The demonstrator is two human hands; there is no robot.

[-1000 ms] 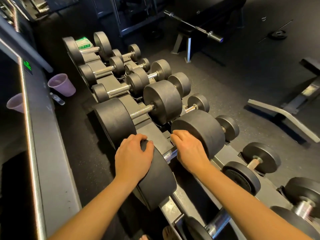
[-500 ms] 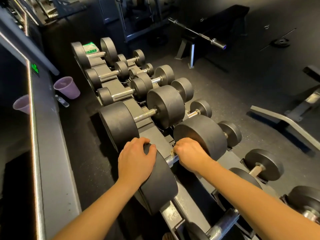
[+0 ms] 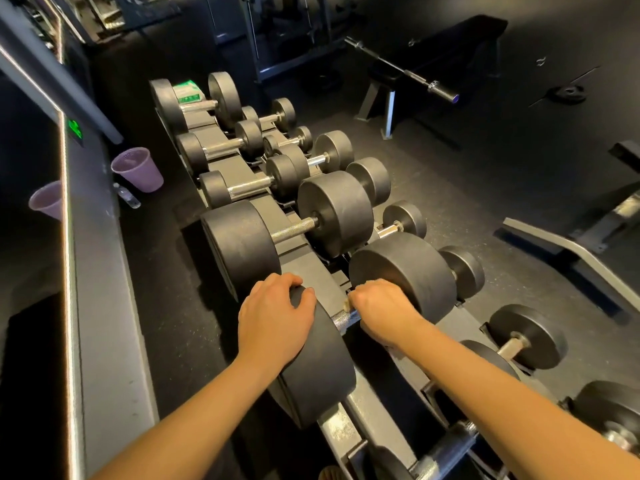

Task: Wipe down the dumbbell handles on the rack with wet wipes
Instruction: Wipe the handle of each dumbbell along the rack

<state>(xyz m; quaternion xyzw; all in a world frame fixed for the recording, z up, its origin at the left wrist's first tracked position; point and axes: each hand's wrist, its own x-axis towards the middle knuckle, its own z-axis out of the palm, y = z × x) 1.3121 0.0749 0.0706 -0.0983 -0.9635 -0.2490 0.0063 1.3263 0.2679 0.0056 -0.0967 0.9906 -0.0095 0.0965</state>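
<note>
A long rack (image 3: 311, 282) holds several black dumbbells in two rows. My left hand (image 3: 273, 317) rests curled over the near weight head (image 3: 318, 368) of a large dumbbell. My right hand (image 3: 381, 313) grips that dumbbell's knurled metal handle (image 3: 343, 318) through a wipe (image 3: 347, 304), of which only a small pale edge shows by my fingers. The dumbbell's far head (image 3: 412, 268) lies just beyond my right hand. A green-and-white wipes pack (image 3: 188, 92) sits on the farthest dumbbell's handle.
A purple bucket (image 3: 138, 169) and a small clear bottle (image 3: 127, 195) stand on the floor left of the rack, by a mirrored wall (image 3: 31, 237). A bench with a barbell (image 3: 408, 72) stands behind; another bench frame (image 3: 571, 251) lies right.
The camera has dropped closer to the rack. My right hand has slid slightly along the handle towards the far head. My left hand stays on the near weight head.
</note>
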